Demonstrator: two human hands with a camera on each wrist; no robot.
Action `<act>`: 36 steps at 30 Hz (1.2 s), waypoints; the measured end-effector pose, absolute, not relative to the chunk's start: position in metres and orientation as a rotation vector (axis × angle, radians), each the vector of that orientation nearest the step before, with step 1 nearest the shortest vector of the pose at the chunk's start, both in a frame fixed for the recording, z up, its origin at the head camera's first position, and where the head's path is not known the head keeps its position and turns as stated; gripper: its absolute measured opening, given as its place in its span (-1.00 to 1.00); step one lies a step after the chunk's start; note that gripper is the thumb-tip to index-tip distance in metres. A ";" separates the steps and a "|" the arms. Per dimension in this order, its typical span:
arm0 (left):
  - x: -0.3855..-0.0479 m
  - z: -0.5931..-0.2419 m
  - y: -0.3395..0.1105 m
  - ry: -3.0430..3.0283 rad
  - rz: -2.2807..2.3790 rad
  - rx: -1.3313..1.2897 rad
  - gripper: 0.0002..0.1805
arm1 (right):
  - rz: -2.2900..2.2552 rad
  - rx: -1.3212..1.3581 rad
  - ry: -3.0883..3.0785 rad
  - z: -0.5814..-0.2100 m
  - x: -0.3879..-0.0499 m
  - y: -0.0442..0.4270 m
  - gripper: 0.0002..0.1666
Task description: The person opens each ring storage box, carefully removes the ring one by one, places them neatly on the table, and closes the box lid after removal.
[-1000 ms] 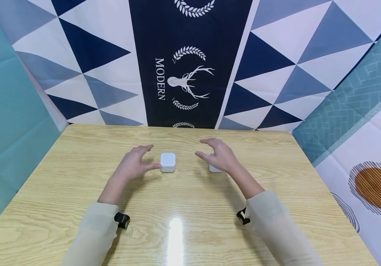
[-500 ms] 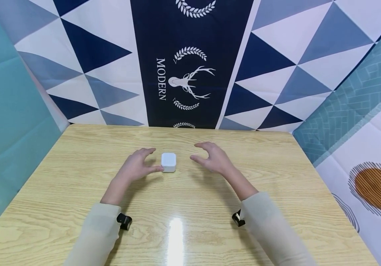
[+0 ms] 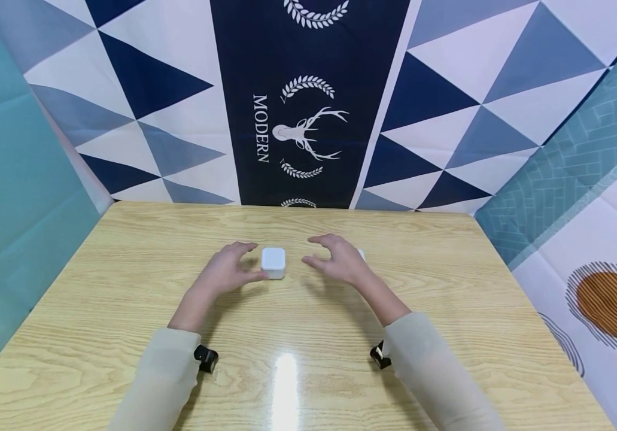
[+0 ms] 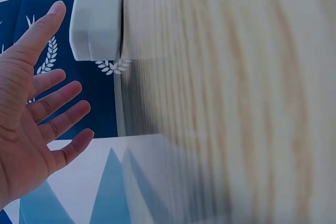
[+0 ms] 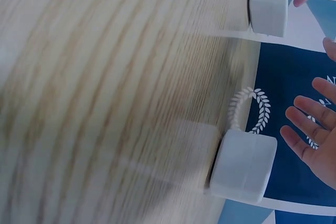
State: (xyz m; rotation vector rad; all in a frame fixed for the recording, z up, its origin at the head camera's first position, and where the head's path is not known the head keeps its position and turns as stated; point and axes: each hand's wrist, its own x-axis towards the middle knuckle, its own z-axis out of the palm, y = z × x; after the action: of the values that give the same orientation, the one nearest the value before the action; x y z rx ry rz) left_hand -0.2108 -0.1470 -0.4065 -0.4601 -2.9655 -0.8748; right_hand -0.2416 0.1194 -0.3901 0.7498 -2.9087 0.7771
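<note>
A white block with rounded corners [image 3: 273, 260] sits on the wooden table, just right of my left hand [image 3: 227, 268]. That hand has its thumb and fingers spread apart; in the head view the thumb tip overlaps the block's lower left corner, and I cannot tell whether they touch. My right hand [image 3: 339, 261] hovers with fingers apart, its fingertips pointing left across a gap towards this block. Behind the right hand, a second white block [image 3: 361, 254] is mostly hidden in the head view. The right wrist view shows this second block [image 5: 244, 166] whole, apart from the fingers.
The wooden table [image 3: 308, 317] ends at a patterned cloth backdrop [image 3: 308, 120] with a dark deer panel. Teal cloth [image 3: 17, 179] hangs on the left, and a patterned cloth [image 3: 583, 251] on the right. Each wrist carries a small black device [image 3: 206, 358].
My right hand has moved left and slightly nearer to me, off the second block. My left hand has shifted a little to the right. Both blocks appear to stay in place.
</note>
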 end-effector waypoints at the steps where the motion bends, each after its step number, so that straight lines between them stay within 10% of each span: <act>1: -0.211 -0.407 -0.147 -2.964 -0.870 -0.465 -0.13 | 0.782 0.755 -2.905 -0.391 -0.242 0.119 -0.35; 36: -0.219 -0.417 -0.139 -3.015 -1.018 -0.488 -0.26 | 0.797 0.864 -2.979 -0.410 -0.245 0.092 -0.29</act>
State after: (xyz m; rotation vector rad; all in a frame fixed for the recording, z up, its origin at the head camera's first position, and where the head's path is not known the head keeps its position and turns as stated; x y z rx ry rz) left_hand -0.2189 -0.1394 -0.4170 -0.4881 -3.0153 -1.0177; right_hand -0.2446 0.0923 -0.4096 0.8637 -2.9785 0.7972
